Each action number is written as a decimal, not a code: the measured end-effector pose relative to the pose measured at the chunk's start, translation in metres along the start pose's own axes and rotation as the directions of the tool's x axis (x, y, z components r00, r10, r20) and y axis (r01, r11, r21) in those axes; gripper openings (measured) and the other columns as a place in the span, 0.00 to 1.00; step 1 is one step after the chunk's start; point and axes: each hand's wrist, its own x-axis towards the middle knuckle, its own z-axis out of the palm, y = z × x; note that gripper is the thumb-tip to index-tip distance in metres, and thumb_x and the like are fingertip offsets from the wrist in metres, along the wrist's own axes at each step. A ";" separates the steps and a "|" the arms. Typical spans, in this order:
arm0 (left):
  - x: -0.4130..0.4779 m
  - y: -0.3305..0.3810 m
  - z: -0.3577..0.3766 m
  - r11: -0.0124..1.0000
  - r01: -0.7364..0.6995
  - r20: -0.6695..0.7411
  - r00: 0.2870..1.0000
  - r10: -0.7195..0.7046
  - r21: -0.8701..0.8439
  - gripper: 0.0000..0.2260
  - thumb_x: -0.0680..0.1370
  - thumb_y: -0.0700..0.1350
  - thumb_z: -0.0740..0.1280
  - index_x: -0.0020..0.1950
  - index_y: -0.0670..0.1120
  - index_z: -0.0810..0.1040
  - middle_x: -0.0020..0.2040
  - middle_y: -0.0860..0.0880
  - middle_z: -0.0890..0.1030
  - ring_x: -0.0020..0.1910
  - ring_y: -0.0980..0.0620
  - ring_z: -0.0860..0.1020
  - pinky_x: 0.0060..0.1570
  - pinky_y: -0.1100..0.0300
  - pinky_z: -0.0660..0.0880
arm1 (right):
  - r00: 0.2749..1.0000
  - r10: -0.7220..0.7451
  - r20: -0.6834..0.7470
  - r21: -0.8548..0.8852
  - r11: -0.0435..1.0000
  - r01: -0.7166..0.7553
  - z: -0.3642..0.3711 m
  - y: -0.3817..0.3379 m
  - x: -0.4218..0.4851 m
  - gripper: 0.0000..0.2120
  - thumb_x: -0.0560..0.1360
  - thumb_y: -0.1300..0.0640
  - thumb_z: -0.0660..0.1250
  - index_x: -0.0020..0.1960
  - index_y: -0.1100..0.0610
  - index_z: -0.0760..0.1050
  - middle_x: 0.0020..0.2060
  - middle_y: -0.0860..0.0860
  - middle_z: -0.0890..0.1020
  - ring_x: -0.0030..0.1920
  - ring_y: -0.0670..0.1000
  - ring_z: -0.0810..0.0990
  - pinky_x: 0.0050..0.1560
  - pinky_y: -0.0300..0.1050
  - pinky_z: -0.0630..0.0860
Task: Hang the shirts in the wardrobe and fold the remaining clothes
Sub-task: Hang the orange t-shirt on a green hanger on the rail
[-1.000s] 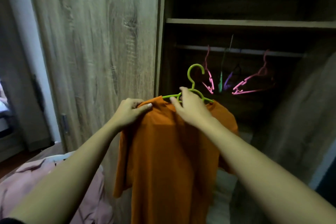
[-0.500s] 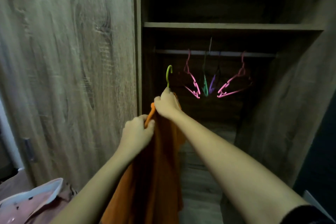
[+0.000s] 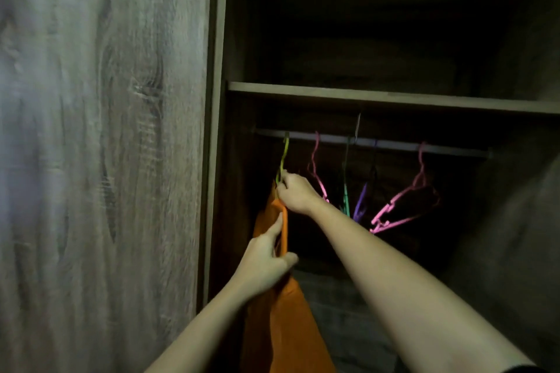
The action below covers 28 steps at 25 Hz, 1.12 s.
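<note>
An orange shirt hangs edge-on from a green hanger whose hook reaches the wardrobe rail at its left end. My right hand grips the hanger's neck just below the hook. My left hand pinches the shirt's near shoulder lower down. Whether the hook sits over the rail is too dim to tell.
Several bare hangers hang further right on the rail: a pink one, a green one, a purple one and another pink one. A shelf runs above. The wardrobe's closed door fills the left.
Both hands have lifted the shirt up and into the wardrobe, bringing the green hook from below the rail up to it. The view has tilted upward.
</note>
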 end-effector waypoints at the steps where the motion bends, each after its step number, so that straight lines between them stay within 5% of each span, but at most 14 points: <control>1: 0.014 0.000 -0.001 1.000 0.001 -0.008 1.000 -0.001 -0.005 0.36 0.75 0.41 0.67 0.78 0.52 0.52 0.33 0.48 0.73 0.31 0.52 0.74 0.38 0.52 0.77 | 1.000 -0.002 -0.005 0.011 1.000 0.002 -0.004 0.002 0.013 0.17 0.79 0.60 0.55 0.66 0.61 0.70 0.58 0.59 0.78 0.48 0.52 0.79 0.42 0.39 0.72; 6: 0.071 0.002 -0.009 1.000 -0.017 -0.030 0.999 0.017 0.002 0.34 0.76 0.41 0.66 0.77 0.50 0.54 0.32 0.51 0.73 0.28 0.60 0.74 0.34 0.64 0.73 | 1.000 -0.014 -0.018 -0.006 1.000 0.014 -0.019 0.005 0.067 0.08 0.78 0.60 0.57 0.51 0.59 0.74 0.49 0.57 0.79 0.42 0.51 0.79 0.39 0.43 0.74; 11: 0.116 -0.009 -0.013 1.000 -0.007 -0.102 0.995 0.010 0.030 0.31 0.74 0.43 0.67 0.76 0.52 0.61 0.34 0.53 0.75 0.30 0.58 0.75 0.35 0.65 0.74 | 0.998 0.024 0.052 -0.095 0.995 -0.019 -0.025 0.010 0.106 0.17 0.79 0.57 0.57 0.67 0.61 0.68 0.60 0.59 0.76 0.61 0.58 0.75 0.59 0.50 0.72; 20: 0.130 -0.047 0.002 0.995 0.097 -0.095 0.991 -0.095 0.017 0.31 0.76 0.42 0.65 0.77 0.53 0.57 0.46 0.48 0.81 0.38 0.56 0.79 0.37 0.69 0.75 | 0.992 0.031 0.124 -0.310 0.951 0.009 0.003 0.028 0.121 0.14 0.80 0.58 0.56 0.62 0.62 0.72 0.60 0.61 0.76 0.60 0.60 0.76 0.57 0.48 0.72; 24: 0.104 -0.039 -0.008 0.990 0.060 -0.128 0.991 -0.044 0.128 0.33 0.79 0.49 0.63 0.78 0.47 0.48 0.63 0.47 0.77 0.53 0.61 0.75 0.48 0.74 0.70 | 0.933 -0.232 -0.275 -0.217 0.960 0.175 0.010 0.016 0.090 0.13 0.79 0.58 0.58 0.58 0.63 0.75 0.55 0.62 0.79 0.57 0.61 0.77 0.54 0.48 0.73; 28: 0.028 -0.047 -0.025 0.981 0.033 -0.245 0.969 0.016 0.193 0.27 0.81 0.46 0.60 0.78 0.46 0.53 0.69 0.47 0.72 0.60 0.61 0.72 0.51 0.83 0.61 | 0.814 -0.275 -0.513 0.059 0.934 0.352 0.050 0.002 0.014 0.13 0.79 0.60 0.57 0.60 0.60 0.75 0.55 0.54 0.79 0.56 0.49 0.76 0.55 0.31 0.67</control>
